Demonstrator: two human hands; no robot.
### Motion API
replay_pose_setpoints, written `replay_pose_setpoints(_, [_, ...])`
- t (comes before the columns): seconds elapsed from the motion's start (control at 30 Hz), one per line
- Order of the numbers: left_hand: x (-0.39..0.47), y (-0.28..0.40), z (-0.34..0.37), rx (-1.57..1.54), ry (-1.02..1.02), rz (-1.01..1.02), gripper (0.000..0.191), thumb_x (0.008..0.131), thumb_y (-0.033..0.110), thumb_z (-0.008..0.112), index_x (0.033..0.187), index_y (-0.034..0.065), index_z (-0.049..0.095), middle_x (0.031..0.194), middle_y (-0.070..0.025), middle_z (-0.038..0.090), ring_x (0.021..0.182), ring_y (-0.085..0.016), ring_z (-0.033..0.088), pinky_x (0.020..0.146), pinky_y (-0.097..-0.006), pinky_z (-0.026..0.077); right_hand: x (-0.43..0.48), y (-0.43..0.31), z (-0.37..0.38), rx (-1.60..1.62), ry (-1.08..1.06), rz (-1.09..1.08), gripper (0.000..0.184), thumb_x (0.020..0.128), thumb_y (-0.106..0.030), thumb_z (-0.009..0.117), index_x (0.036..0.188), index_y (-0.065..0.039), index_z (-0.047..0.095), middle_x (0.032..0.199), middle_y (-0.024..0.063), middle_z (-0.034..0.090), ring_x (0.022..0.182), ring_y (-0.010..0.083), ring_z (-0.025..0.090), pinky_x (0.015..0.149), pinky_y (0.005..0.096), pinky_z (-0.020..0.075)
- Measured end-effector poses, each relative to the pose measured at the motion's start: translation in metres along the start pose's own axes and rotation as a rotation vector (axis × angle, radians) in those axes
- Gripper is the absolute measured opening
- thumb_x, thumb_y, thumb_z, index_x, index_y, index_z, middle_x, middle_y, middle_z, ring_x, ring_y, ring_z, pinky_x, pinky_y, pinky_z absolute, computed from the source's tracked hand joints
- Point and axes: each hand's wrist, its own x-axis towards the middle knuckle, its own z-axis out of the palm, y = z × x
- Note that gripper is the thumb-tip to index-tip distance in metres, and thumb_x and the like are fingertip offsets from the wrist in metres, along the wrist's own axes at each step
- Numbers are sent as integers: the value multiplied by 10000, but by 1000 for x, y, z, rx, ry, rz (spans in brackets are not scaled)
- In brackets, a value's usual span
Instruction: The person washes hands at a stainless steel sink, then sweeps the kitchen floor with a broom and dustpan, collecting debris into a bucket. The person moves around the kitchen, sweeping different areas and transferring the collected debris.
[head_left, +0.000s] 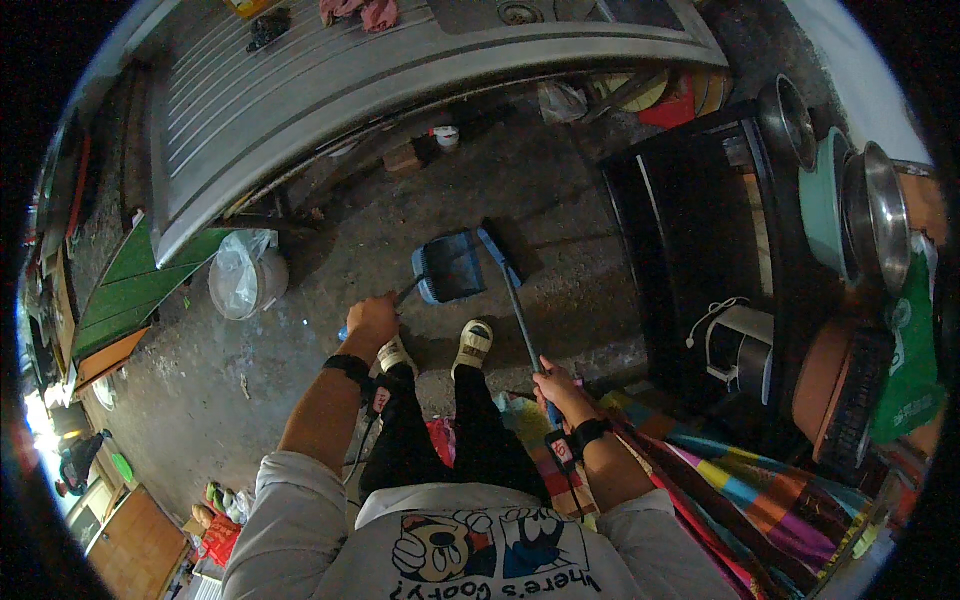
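My left hand (373, 321) is closed around the handle of a blue long-handled dustpan (452, 268), whose pan rests on the dark floor in front of my feet. Further right, my right hand (559, 384) grips the shaft of a broom (519, 307). The blue broom head is on or just above the floor, a little right of the pan and apart from it. Small bits of debris (570, 289) lie scattered on the floor right of the broom head. Both wrists wear black straps with small devices.
A metal sink counter (322, 97) spans the far side. At left stands a white bucket (270, 281) with a plastic bag. A black cabinet (690, 247), metal basins (885, 217) and a green basin (823, 202) are at right. Colourful cloth (757, 480) hangs beside my right arm.
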Motion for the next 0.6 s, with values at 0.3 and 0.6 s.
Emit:
replay_pose_setpoints(0.3, [2, 0, -1, -19, -28, -11, 377, 778, 211, 542, 1152, 176, 506, 961, -154, 617, 900, -336, 595, 764, -420, 483, 2, -2, -3, 56, -54, 46, 641, 852, -52, 468, 1399, -154, 149, 573, 103, 504, 428, 211, 467, 364, 363, 403])
replay_pose_setpoints(0.6, [-1, 2, -8, 9, -37, -1, 383, 777, 205, 527, 1158, 176, 499, 982, -159, 613, 910, -333, 593, 770, -422, 482, -3, -3, 10, -2, -63, -9, 634, 870, -57, 426, 1404, -129, 93, 534, 112, 499, 403, 227, 467, 374, 370, 420])
